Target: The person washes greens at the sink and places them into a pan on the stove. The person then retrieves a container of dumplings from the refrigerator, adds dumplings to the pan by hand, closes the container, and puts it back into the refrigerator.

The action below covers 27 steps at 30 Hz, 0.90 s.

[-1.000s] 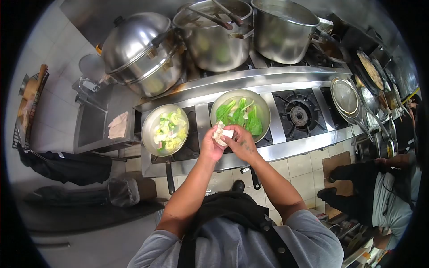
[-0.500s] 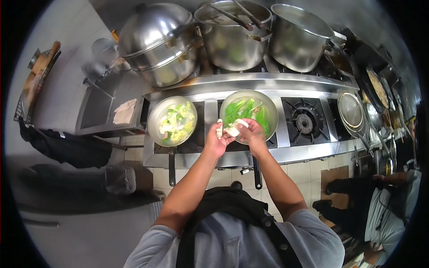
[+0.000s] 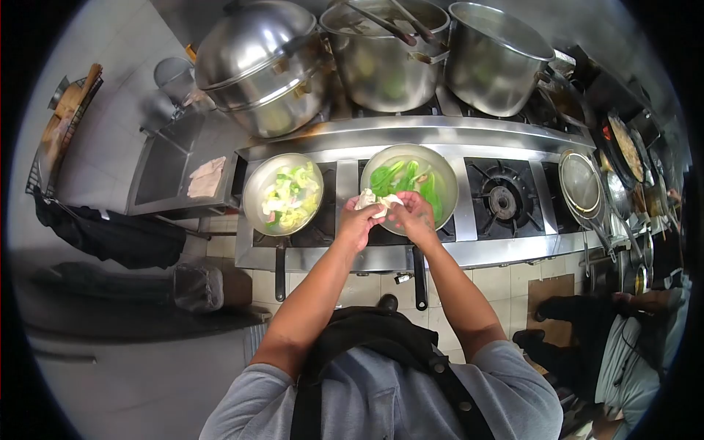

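Observation:
Above the near edge of the right-hand pan [image 3: 449, 172], my left hand [image 3: 356, 228] and my right hand [image 3: 415, 219] meet. Fingers of both are closed on pale, ragged pieces that look like white mushroom [image 3: 370, 201]; their exact kind is hard to make out. Beneath them, long leafy greens [image 3: 400, 177] lie in cloudy liquid in that pan. Left of my hands, a second pan [image 3: 254, 194] holds chopped pale green and yellow cabbage-like leaves [image 3: 290, 198] in liquid. Both pans sit on the stove with black handles toward me.
Three large steel pots [image 3: 381, 70] stand behind the pans, one lidded, another with utensils across it. A burner [image 3: 502, 202] and strainers [image 3: 581, 183] are to the right. A cloth [image 3: 207, 177] lies left. Another person [image 3: 631, 359] stands at lower right.
My left hand has turned inward, bringing its white piece against the one in my right hand. The pans and their contents stay where they were.

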Tool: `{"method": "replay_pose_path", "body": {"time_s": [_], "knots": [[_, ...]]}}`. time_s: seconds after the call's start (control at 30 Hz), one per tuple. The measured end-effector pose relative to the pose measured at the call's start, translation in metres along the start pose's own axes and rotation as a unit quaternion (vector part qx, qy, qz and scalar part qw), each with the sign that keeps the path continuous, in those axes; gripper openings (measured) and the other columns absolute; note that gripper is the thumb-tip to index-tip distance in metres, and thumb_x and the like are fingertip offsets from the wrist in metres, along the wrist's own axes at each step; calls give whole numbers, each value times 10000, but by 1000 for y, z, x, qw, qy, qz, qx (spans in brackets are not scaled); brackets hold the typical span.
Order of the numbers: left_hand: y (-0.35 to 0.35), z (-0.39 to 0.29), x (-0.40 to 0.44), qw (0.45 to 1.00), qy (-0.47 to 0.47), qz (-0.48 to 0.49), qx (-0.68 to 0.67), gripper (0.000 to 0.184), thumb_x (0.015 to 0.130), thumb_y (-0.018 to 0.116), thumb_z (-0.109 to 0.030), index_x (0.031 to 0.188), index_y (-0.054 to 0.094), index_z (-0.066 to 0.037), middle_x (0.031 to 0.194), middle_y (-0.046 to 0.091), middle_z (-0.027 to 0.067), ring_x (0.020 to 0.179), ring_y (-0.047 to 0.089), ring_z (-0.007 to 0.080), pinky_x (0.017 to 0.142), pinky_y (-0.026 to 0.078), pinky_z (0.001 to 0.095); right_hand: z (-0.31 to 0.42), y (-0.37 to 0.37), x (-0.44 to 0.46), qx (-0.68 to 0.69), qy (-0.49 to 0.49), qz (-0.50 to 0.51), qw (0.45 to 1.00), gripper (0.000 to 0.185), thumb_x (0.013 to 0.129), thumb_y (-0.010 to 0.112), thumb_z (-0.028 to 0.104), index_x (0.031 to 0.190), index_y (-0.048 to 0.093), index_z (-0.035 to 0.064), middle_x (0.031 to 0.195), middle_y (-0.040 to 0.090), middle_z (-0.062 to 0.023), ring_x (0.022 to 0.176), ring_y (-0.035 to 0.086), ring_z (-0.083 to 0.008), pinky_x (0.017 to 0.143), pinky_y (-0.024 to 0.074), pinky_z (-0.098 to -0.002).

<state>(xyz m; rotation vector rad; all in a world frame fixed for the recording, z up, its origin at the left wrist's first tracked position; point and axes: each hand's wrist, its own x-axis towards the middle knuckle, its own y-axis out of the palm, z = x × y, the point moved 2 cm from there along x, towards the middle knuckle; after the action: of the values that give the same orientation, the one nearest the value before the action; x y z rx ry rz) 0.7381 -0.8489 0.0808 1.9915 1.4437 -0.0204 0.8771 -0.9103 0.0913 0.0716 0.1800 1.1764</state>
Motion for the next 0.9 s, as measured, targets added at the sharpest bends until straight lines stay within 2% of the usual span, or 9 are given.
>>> {"method": "replay_pose_path", "body": {"time_s": [0.13,0.23,0.3,0.4,0.53,0.57,0.6,0.73,0.9], "knots": [[-2,9,7,999,3,-19,38,561,713,726,9,1170,402,-14,1023,610,117,876,625,203,688,525,323,-20,-16,12,-5,39,-37,999,257,839,609,127,1032,542,-29,820,633,-95,628,614,-114,505,471,-224],[-3,6,4,996,0,-43,83,562,711,734,0,1167,404,-13,1018,613,117,858,629,200,663,522,312,-35,-41,22,-54,61,-87,993,285,830,601,157,1043,555,-27,789,633,-116,677,647,-216,567,506,-302],[-5,5,2,993,-6,-54,108,560,715,737,-8,1166,405,-13,1012,615,116,848,631,198,652,521,307,-28,-53,23,-418,-110,-99,896,365,813,618,214,1091,561,-17,848,634,-170,762,643,-342,689,514,-391],[-3,3,-2,995,-3,-41,92,558,720,744,-26,1165,406,-16,1000,620,113,831,634,197,639,520,300,-14,-59,23,-435,-101,-133,885,365,827,625,235,1063,578,-38,1024,612,-238,861,621,-372,802,474,-423],[3,7,-4,998,-14,-33,47,543,731,747,-49,1155,411,-12,1008,618,116,832,632,195,648,520,301,-6,-32,7,-455,-195,-129,859,490,830,654,304,1163,537,-35,1064,609,-210,822,643,-307,726,510,-379],[5,9,-4,999,-12,-19,37,535,734,748,-55,1151,416,-8,1012,616,119,831,632,195,657,523,303,2,-14,-4,-288,-51,-26,956,497,840,654,294,1191,514,-29,1047,614,-178,797,642,-261,686,517,-343],[4,12,-2,999,-14,-16,37,535,734,748,-55,1151,416,-8,1012,616,119,831,632,195,657,523,303,4,-1,-12,-101,94,78,987,506,849,654,283,1218,492,-23,1030,618,-146,772,640,-216,647,524,-306],[3,2,-4,998,10,-7,61,486,756,727,-44,1138,430,5,1029,606,132,877,626,205,724,533,319,-18,-4,-6,113,71,90,987,429,868,623,150,1227,465,-25,967,617,-105,725,604,-134,561,502,-244],[-2,-2,-6,998,-13,0,55,449,775,694,-13,1142,437,24,1028,600,137,896,625,216,755,537,325,-16,-6,-2,74,128,54,987,365,847,632,125,1157,506,-22,923,625,-83,722,603,-122,562,497,-234]]}}
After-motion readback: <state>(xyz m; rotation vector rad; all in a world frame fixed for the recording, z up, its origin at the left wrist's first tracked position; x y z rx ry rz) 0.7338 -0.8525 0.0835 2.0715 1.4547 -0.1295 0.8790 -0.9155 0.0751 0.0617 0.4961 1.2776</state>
